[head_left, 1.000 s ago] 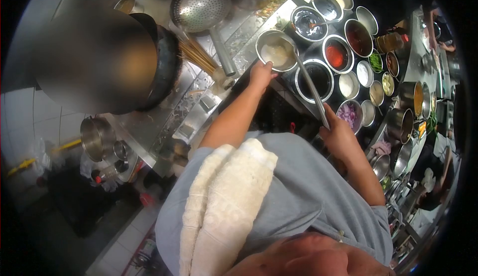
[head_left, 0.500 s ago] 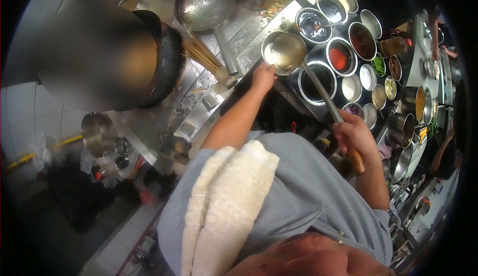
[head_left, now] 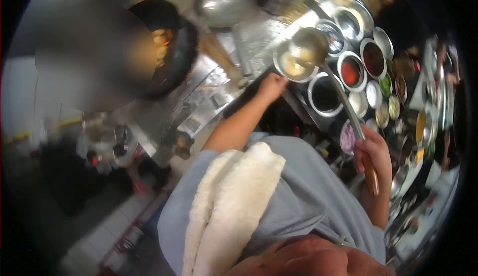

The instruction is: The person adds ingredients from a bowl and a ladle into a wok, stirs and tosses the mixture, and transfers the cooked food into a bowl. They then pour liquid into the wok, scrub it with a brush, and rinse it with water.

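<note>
Right hand (head_left: 372, 152) closed round ladle (head_left: 308, 47) handle, scoop over steel bowl (head_left: 291, 67). Left hand (head_left: 273, 84) grips bowl's near rim. Bowl sits on table (head_left: 209, 96), beside sauce pots (head_left: 354, 70).

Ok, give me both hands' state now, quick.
Left hand: gripping the rim of the steel bowl.
Right hand: closed on the ladle handle.

Left hand (head_left: 273, 85) reaches forward, arm extended, fingers curled; right hand (head_left: 372, 150) is fisted, elbow bent.
</note>
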